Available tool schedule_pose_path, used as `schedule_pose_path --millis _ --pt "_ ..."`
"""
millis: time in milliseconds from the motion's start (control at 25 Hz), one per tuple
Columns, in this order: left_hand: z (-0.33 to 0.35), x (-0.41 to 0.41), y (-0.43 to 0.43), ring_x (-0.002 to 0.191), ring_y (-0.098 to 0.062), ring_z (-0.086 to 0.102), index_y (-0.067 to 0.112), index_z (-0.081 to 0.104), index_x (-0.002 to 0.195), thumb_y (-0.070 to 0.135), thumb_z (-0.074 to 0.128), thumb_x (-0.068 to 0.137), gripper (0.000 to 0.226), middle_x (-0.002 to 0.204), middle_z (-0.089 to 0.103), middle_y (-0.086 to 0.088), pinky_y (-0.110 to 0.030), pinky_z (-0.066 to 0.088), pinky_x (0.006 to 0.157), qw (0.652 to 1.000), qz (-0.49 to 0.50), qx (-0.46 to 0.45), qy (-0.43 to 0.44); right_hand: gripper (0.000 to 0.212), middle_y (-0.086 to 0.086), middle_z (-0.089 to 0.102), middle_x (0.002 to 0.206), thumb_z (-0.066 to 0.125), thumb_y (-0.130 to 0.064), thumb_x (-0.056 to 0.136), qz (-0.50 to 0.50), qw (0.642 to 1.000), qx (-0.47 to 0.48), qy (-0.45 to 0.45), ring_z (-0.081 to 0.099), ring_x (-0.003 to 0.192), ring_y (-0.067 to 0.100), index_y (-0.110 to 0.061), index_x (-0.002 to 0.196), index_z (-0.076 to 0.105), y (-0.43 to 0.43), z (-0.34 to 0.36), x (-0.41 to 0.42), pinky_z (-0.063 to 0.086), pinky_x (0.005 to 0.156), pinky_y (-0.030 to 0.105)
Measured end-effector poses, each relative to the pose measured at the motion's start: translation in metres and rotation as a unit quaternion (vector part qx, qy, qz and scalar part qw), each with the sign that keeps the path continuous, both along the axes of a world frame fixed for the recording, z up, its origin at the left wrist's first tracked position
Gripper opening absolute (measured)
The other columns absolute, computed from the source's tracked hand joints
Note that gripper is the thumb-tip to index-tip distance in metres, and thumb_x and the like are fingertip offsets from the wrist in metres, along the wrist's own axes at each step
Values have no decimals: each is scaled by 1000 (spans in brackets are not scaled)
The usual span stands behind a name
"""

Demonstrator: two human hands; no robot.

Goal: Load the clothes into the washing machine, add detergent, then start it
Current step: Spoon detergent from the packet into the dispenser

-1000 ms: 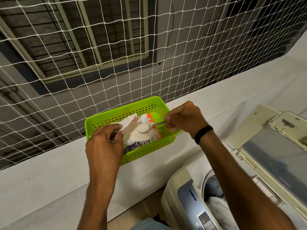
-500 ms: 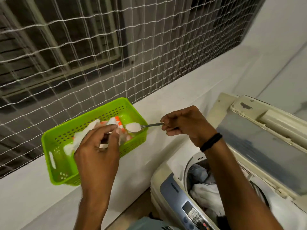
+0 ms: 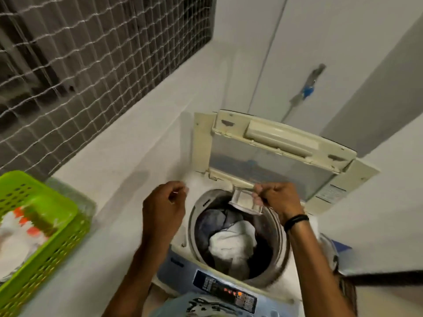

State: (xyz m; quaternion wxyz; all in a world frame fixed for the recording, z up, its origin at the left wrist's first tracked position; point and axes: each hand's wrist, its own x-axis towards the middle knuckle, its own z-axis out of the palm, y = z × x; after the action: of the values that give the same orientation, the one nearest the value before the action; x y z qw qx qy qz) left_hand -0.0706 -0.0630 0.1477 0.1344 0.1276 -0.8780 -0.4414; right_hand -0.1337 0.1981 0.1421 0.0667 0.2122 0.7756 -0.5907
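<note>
The washing machine (image 3: 225,290) stood with its lid (image 3: 274,163) up, a white cloth (image 3: 233,244) and dark clothes (image 3: 214,221) in the drum. Over the drum's back rim the right hand (image 3: 278,200) pinched a spoon (image 3: 246,202), blurred pale. The left hand (image 3: 163,204) hung beside it, fingers curled; whether it held anything I couldn't tell. The detergent packet (image 3: 13,239) lay in the green basket (image 3: 57,239) on the ledge (image 3: 114,168).

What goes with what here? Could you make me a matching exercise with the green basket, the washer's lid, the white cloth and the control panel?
Things:
1 green basket
2 lid
3 white cloth
4 control panel

Places or states:
a raised open
b inside the drum
c on the ledge, at left
d nearest the person, lights lit

Pairs: 1-c; 2-a; 3-b; 4-d.
</note>
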Motion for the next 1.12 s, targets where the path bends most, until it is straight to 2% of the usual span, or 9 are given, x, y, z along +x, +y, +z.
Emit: schedule_pose_path --millis 120,240,360,480,600,760,920,1040,1120 --pt "-52 -40 40 91 -15 69 21 73 102 25 66 91 14 100 75 5 -17 44 76 992 -89 0 -91 24 14 72 65 61 -4 80 -64 993 94 -12 68 59 24 -10 59 71 35 -52 -5 58 66 33" --pt "-97 -71 79 104 -21 67 18 73 108 27 64 91 21 110 74 -1 -24 47 84 972 -154 -18 -176 16 11 76 76 67 -20 80 -118 977 175 -40 72 82 29 -14 72 79 44 -95 -11 57 82 37" --pt "-133 -95 112 108 -30 64 7 71 107 19 61 90 24 111 72 -13 -35 48 90 952 -199 -15 -232 16 19 75 96 66 -15 87 -145 963 221 -57 69 95 37 -12 93 80 38 -121 -16 50 80 32" --pt "-168 -109 130 113 -31 62 11 68 116 17 55 87 32 119 69 -11 -35 48 92 938 -231 -42 -255 20 18 75 96 63 -8 86 -83 956 280 -26 69 91 37 -12 99 78 28 -147 -16 48 72 29" --pt "-189 -113 136 121 -29 58 14 60 131 13 56 89 42 131 64 -9 -33 46 98 925 -261 -46 -274 37 13 75 97 61 8 77 -11 945 328 0 69 89 34 -10 105 75 21 -161 -8 54 79 33" --pt "-209 -116 135 120 -27 60 18 57 135 14 56 88 47 129 65 -8 -34 51 97 922 -263 -58 -279 44 14 74 103 62 16 73 32 927 367 68 70 96 30 -7 108 74 16 -173 3 60 84 41" --pt "-211 -116 135 118 -27 61 18 57 134 13 56 88 46 127 66 -7 -36 53 95 920 -262 -54 -285 43 9 75 88 62 17 74 56 919 385 63 72 79 24 -9 107 73 14 -178 12 61 73 33" --pt "-205 -116 136 124 -30 57 14 53 138 14 56 92 46 133 62 -11 -36 49 100 921 -259 -60 -284 44 7 74 100 63 16 75 35 916 395 69 71 87 22 -11 109 72 22 -180 10 60 78 30" --pt "-203 -114 136 125 -30 56 15 52 139 15 55 92 47 134 61 -11 -37 49 100 921 -259 -61 -285 41 4 74 96 62 14 76 32 918 389 69 71 83 22 -12 106 72 24 -179 10 56 73 24"
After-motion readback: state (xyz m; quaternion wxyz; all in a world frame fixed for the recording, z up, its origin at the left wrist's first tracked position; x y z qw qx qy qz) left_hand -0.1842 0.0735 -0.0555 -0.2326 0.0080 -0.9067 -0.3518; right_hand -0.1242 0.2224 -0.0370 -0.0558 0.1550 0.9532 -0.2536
